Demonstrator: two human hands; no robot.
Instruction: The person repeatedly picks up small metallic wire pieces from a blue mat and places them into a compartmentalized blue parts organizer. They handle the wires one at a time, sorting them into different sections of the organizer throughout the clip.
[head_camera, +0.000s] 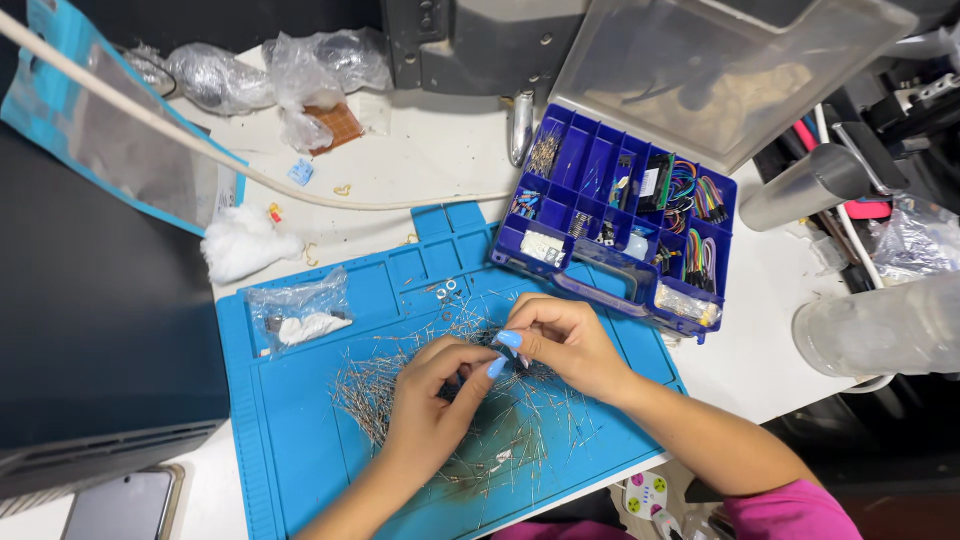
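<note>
Wire leads (440, 395) heaped under both hands, fingers (505, 345) pinching 1.

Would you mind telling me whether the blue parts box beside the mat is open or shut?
Open. The parts box has its clear lid swung up and back, leaving its compartments of wires and small parts uncovered.

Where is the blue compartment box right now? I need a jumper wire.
In the head view, the blue compartment box sits open at upper right, beyond the right hand, touching the blue mat's far right corner.

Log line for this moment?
left hand: pinching thin metal leads | right hand: fingertips meeting left | surface: blue mat | beside: blue parts organizer, open
</note>
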